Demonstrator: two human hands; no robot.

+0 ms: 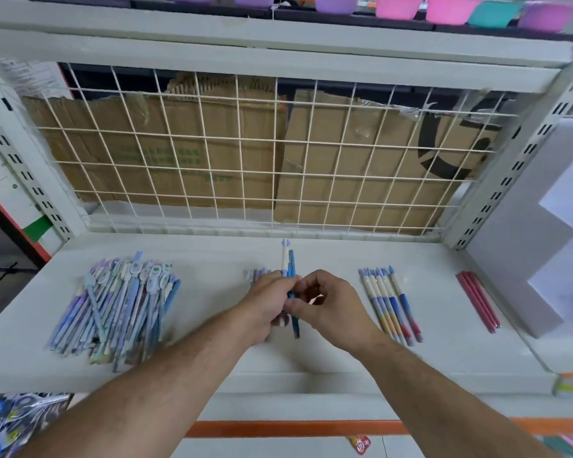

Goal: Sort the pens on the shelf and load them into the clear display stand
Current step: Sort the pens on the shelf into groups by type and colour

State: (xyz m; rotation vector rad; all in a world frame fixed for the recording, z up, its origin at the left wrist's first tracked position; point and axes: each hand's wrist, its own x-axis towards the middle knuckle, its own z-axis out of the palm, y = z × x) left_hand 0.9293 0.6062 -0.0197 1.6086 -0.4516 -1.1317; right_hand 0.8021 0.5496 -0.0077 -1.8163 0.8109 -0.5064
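Pens [289, 263] gripped between both hands [266, 304] [328, 302]

Matt painted-metal shelf [427, 352]; white-coated wire grid [245, 153] — rough brown cardboard [212, 133] behind; smooth plastic pens [119, 305].

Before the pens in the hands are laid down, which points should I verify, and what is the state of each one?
1. Left hand holds the white pen: ok.
2. Right hand pinches the blue pen: ok.
3. Gradient pens and red pens lie in separate groups: ok.
4. Mixed pile at the left is sorted: not ok.
5. Clear display stand is within reach: cannot tell.
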